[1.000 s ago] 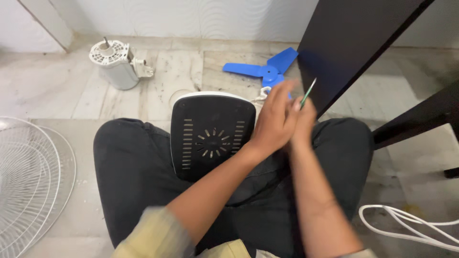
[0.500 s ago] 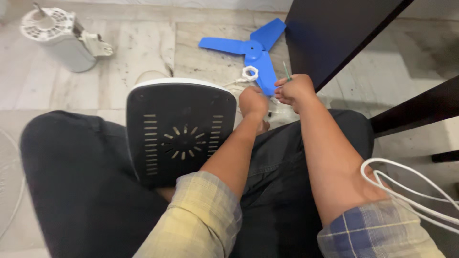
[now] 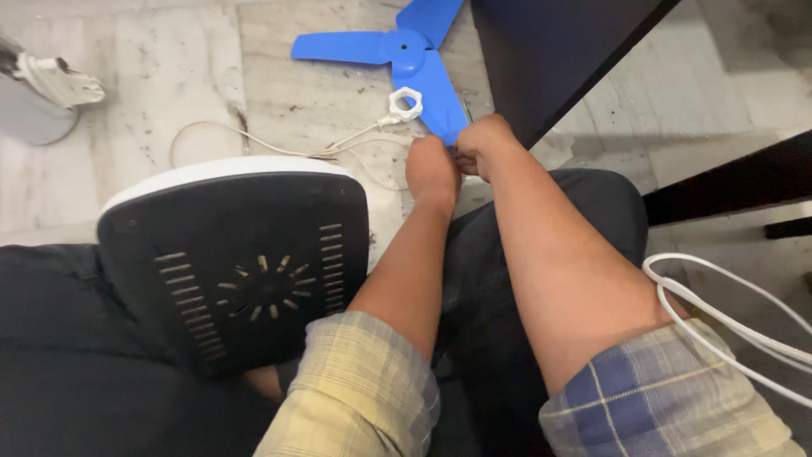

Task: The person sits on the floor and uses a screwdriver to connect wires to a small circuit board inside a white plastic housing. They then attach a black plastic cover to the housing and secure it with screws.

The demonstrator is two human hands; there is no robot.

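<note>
Head view: both hands, left hand [image 3: 431, 169] and right hand [image 3: 484, 142], lowered beside blue fan blade [image 3: 404, 49].

A blue three-bladed fan propeller [image 3: 410, 52] lies flat on the marble floor, one blade pointing toward the person. A white plastic locking nut [image 3: 405, 104] rests upon that blade, just beside a thin pale cord [image 3: 254, 142] looped on the floor.

White cables [image 3: 727, 322] lie on the floor beside a dark table leg [image 3: 727, 182].

Rolled plaid sleeves (yellowish left, blue-yellow right), black trousers, bare forearms.
</note>
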